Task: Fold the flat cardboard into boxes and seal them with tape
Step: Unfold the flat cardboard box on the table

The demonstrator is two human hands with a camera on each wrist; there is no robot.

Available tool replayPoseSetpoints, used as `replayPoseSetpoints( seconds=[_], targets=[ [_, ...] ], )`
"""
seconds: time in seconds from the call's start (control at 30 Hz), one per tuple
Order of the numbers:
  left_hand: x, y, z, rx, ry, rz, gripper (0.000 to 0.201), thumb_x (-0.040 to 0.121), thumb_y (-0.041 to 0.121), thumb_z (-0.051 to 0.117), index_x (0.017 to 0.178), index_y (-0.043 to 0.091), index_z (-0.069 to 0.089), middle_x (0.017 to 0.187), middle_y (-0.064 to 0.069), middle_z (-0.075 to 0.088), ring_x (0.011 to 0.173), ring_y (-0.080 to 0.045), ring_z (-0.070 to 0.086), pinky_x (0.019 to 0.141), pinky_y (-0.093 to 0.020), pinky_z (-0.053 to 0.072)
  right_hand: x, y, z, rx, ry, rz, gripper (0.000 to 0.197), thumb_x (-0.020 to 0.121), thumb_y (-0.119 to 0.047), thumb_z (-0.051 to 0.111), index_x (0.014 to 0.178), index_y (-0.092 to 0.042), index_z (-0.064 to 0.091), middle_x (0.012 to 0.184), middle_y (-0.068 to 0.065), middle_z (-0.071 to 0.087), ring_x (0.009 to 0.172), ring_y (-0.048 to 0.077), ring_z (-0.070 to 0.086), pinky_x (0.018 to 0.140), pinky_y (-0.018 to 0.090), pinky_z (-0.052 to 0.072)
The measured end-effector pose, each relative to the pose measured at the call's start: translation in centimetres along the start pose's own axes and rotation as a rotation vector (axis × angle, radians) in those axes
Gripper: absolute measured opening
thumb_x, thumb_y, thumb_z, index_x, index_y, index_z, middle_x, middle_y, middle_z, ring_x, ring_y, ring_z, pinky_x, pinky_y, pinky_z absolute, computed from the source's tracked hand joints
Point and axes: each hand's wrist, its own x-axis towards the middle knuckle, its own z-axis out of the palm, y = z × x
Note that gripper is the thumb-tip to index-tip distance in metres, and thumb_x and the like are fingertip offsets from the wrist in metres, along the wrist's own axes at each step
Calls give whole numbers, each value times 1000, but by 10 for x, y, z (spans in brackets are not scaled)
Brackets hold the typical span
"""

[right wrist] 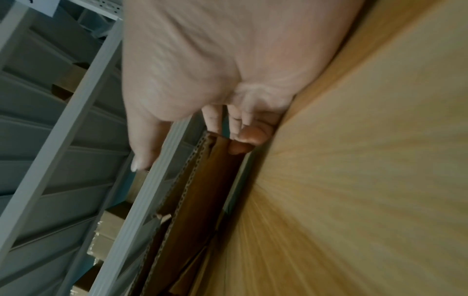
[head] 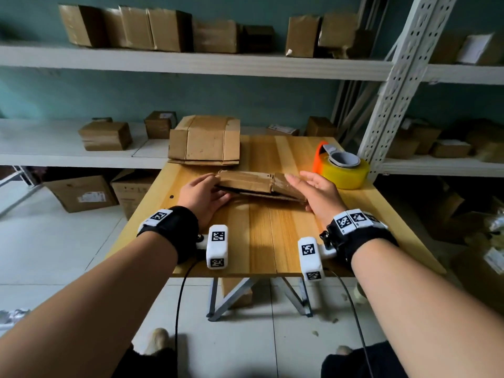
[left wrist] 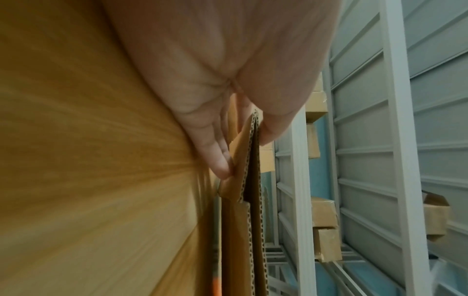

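Bare forearms. Black wrist straps (head: 174,227) on both wrists, white blocks (head: 217,246) with black square-code markers, black cables (head: 178,304) trailing down. Dark trousers (head: 152,362).

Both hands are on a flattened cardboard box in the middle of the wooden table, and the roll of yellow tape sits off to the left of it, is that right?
Not quite. The tape roll sits to the right of the flattened cardboard box, at the table's right edge, as the head view shows. The left hand and right hand are indeed on the box.

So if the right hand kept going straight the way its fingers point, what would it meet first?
The flat cardboard: the right hand points left and away, its fingers already at the right end. Beyond that, probably the left hand.
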Motion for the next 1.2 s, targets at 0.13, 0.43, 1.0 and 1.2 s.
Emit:
replayPoseSetpoints(
  seconds=[0.13,0.43,1.0,1.2],
  targets=[
    [-3,4,1,-67,-59,-68,23,107,21,58,125,8,61,121,-23,65,99,-33,73,73,-39,66,3,0,5,-42,15,33,89,79,-67,79,150,-18,55,142,-3,64,124,18,62,104,41,53],
    [12,0,-4,-47,-96,-65,31,109,28,53,129,9,68,134,-20,61,118,-34,67,78,-40,65,5,2,10,-96,36,53,81,91,-61,71,157,-19,47,155,-2,52,135,21,54,108,44,52],
    [9,10,-10,-92,-334,-126,29,94,37,70,114,16,70,94,-6,72,76,-17,69,63,-21,57,9,-2,7,0,2,47,43,94,-45,73,130,-23,73,120,-9,73,111,14,66,87,29,49],
    [6,9,-13,73,-434,-122,52,92,55,68,130,18,66,107,-7,74,89,-17,68,75,-23,58,7,-3,3,36,-37,83,32,94,-53,64,107,-30,81,100,-7,80,103,22,73,96,40,56]
  ],
)
